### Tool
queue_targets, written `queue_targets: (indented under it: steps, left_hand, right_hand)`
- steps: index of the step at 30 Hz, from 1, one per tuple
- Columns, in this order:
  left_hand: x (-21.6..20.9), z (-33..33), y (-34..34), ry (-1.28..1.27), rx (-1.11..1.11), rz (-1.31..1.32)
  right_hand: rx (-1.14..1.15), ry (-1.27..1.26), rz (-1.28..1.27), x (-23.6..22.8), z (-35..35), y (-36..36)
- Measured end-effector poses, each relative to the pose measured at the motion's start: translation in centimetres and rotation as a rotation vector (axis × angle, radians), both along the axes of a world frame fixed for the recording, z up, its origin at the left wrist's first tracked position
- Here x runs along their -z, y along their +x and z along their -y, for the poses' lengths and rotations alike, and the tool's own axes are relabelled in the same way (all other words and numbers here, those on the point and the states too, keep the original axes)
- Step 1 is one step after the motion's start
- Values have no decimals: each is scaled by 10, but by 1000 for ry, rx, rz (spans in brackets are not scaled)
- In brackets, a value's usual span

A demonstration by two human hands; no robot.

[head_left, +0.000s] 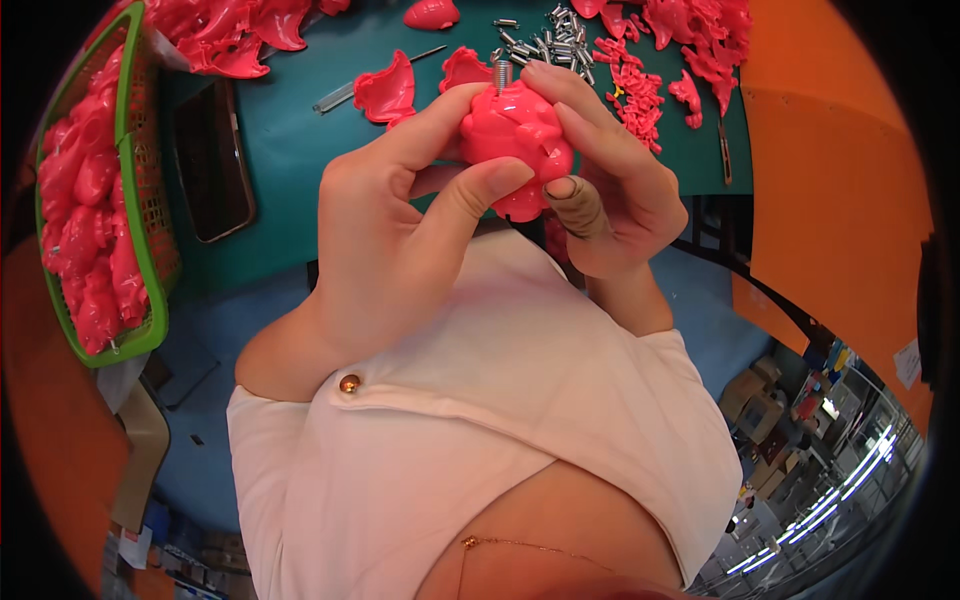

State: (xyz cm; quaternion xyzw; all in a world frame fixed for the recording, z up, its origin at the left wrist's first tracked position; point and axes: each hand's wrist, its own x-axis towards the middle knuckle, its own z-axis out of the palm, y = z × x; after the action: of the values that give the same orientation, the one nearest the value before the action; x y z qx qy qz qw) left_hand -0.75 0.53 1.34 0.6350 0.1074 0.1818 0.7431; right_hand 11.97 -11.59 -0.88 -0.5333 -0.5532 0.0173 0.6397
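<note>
Between both hands is a glossy pink plastic figure [515, 130], raised above the near edge of the table. A metal coil spring [502, 78] stands up from its top. My left hand [410, 190] grips the figure from the left, its thumb pressed on the front. From the right my right hand [615, 170] grips the same figure, with fingers over the top and thumb at the lower side. The thumb of the right hand has a brownish covering or stain. Curved pink shell pieces [385, 88] lie just beyond the left hand.
A green basket [128, 200] full of pink figures stands at the left, beside a dark phone [213, 160]. On the green table [285, 150] lie loose springs [560, 40], small pink parts [638, 100], heaped pink shells [225, 30] and a slim knife-like tool [724, 152]. An orange panel [830, 180] borders the right.
</note>
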Motion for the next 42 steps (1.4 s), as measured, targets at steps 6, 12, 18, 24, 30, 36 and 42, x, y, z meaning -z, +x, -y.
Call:
queue_targets:
  steps: [6,12,18,24,30,36,42]
  left_hand:
    - [-4,-1,-1,-13,2,7]
    - [-9,-6,3,-50,37,23]
    - [4,-8,3,92,-64,124]
    - [12,-15,6,194,-43,210]
    - [9,-9,3,14,-51,120]
    - [3,-6,2,-4,-94,75]
    - [0,-3,-4,28,-99,54]
  right_hand:
    - [-8,22,21,-2,-2,0]
    - [27,-10,14,-4,0,-6]
    - [5,-19,75,-3,1,-6]
    - [-14,-19,36,-2,3,-10]
    - [-15,-3,17,2,3,-11]
    - [-40,20,-45,3,2,-12]
    - [-92,27,-79,3,2,-14]
